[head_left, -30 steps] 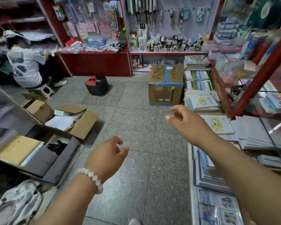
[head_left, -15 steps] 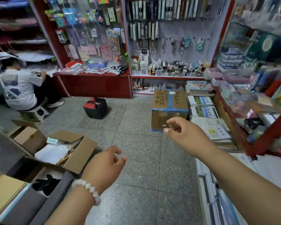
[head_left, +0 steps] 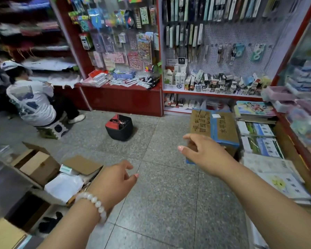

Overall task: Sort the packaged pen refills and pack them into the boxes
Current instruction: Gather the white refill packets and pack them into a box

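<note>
My left hand (head_left: 113, 182), with a white bead bracelet on its wrist, hangs over the grey floor with loosely curled fingers and holds nothing. My right hand (head_left: 203, 151) reaches forward, fingers loosely curled and empty, in front of a taped cardboard box (head_left: 221, 130) that stands on the floor. Far ahead, small pen refill boxes (head_left: 221, 81) crowd a shelf below a pegboard hung with packaged pens and refills (head_left: 190, 35). Flat packets (head_left: 133, 81) lie on the red counter to the left.
Open cardboard boxes (head_left: 41, 166) with papers stand at the lower left. A red-and-black bag (head_left: 119, 127) sits mid-floor. A person in a white shirt (head_left: 31, 101) sits on a stool at left. Stacked booklets (head_left: 258, 137) line the right.
The view has tilted up and moved toward the pegboard wall. Both hands stay stretched forward, loosely curled and empty; the taped box now lies right behind my right hand.
</note>
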